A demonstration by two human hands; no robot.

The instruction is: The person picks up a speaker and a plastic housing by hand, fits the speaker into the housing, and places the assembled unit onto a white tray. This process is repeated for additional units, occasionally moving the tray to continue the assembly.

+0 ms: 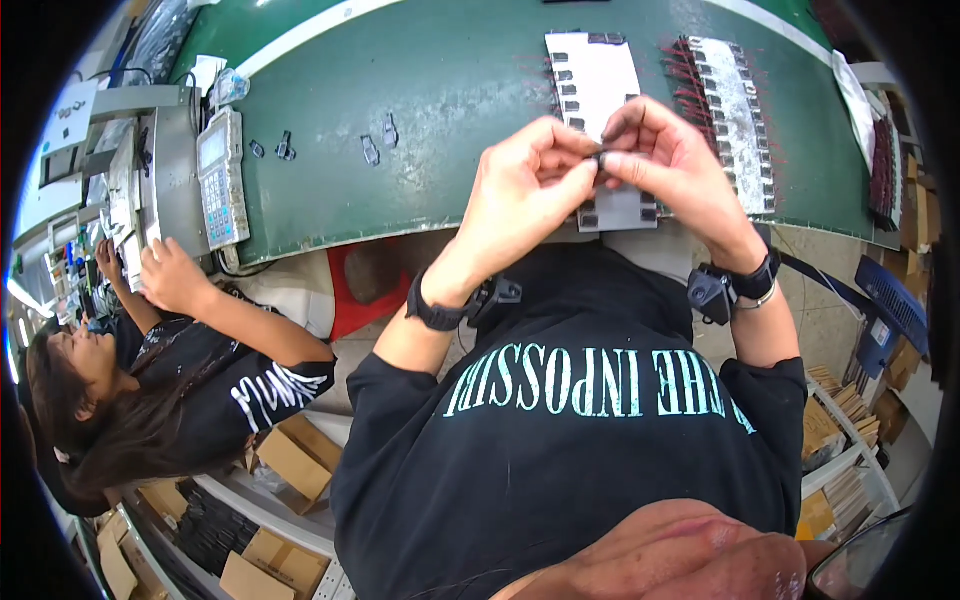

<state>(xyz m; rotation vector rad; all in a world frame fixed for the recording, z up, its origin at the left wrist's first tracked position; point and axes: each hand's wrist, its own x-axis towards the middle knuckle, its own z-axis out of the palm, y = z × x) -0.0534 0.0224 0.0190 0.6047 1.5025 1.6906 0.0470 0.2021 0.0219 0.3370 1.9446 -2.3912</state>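
Note:
My left hand (527, 188) and my right hand (672, 165) meet above the near edge of a green table. Both are closed, thumbs and fingertips pinching a small black part (600, 160) between them; the fingers hide most of it, so its exact kind does not show. Beneath my hands lies a white strip (605, 85) with small black pieces along its sides, partly covered by my fingers. To its right is a second pale strip (728, 110), edged with similar black pieces that have thin red wires (688, 85) sticking out.
Loose black parts (370, 150) lie on the green table (450, 90) to the left. A grey keypad device (220, 180) stands at its left end. Beyond it, a co-worker (180, 370) works with raised hands. A blue fan (890, 305) and cardboard boxes (300, 455) are nearby.

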